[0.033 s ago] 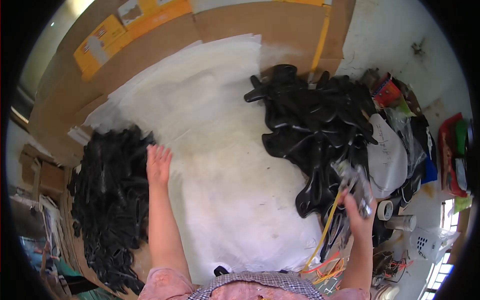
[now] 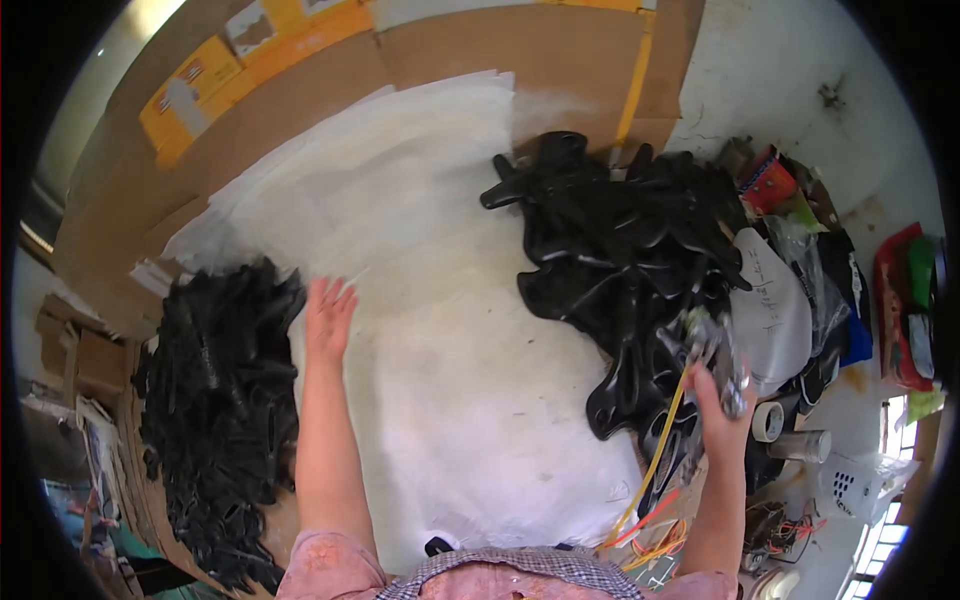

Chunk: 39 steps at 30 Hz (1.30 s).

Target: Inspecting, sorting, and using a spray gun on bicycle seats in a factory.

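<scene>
My left hand [image 2: 331,320] hovers above the white-covered work surface [image 2: 470,370] with its fingers spread, holding nothing. Close to its left lies a heap of black, flexible-looking pieces [image 2: 215,370]. At the right, my right hand [image 2: 715,412] is closed around a shiny metal spray gun [image 2: 735,385], blurred by motion, with a yellow hose [image 2: 661,445] running down from it. Just beyond and left of the gun is a pile of glossy black moulded pieces [image 2: 640,235], rounded and lobed; their exact kind cannot be made out.
Brown cardboard [image 2: 460,50] with yellow tape stands along the far side. On the right are a pale marked sheet [image 2: 770,310], a tape roll [image 2: 768,421], a clear jar [image 2: 802,446] and a red bag [image 2: 905,310]. Orange cords [image 2: 660,545] lie near my right forearm.
My left hand has shifted slightly right, away from the edge of the left black heap. My right hand and the spray gun have moved only a little, and the whole view has shifted slightly.
</scene>
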Tool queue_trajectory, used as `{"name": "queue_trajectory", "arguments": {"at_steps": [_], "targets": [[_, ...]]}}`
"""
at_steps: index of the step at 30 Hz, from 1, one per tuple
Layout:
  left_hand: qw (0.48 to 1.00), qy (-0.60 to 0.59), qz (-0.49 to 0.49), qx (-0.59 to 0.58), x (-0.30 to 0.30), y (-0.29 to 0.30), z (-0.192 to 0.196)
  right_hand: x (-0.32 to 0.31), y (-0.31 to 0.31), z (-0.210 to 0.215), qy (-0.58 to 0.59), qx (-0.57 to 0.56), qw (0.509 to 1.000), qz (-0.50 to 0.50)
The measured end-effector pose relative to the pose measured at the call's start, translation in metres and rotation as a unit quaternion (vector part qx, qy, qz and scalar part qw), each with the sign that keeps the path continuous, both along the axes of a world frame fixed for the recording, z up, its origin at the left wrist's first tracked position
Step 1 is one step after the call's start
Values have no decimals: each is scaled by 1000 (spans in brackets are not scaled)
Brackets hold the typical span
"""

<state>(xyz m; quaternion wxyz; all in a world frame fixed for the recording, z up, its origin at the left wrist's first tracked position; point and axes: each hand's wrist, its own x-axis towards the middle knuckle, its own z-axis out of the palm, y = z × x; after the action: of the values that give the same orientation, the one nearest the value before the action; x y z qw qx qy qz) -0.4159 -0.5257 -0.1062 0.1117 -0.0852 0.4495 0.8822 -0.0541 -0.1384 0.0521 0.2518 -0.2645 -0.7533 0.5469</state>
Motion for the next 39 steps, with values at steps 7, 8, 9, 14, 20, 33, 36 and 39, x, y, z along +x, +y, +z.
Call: {"name": "queue_trajectory", "arguments": {"at_steps": [7, 8, 9, 14, 20, 33, 36, 39], "targets": [[939, -34, -322, -116, -49, 274, -25, -127, 103, -72, -34, 315, 930, -187], [929, 4, -329, -167, -41, 297, -31, -148, 106, -79, -71, 300, 930, -199], [931, -39, -322, -166, -33, 318, -33, -162, 114, -89, -92, 339, 914, -204], [916, 9, -337, -217, -11, 331, -25, -200, 103, -119, -160, 405, 889, -138], [938, -61, -269, -209, 37, 280, -35, -215, 14, -114, -160, 463, 871, 16], [951, -100, -288, -42, 162, 115, -7, -94, -118, -108, -172, 346, 895, 224], [932, -50, -254, -253, 142, 83, -5, -73, -109, -139, -182, 241, 923, 240], [937, -38, -150, -314, 116, 55, -7, -71, -107, -118, -169, 258, 869, 386]]}}
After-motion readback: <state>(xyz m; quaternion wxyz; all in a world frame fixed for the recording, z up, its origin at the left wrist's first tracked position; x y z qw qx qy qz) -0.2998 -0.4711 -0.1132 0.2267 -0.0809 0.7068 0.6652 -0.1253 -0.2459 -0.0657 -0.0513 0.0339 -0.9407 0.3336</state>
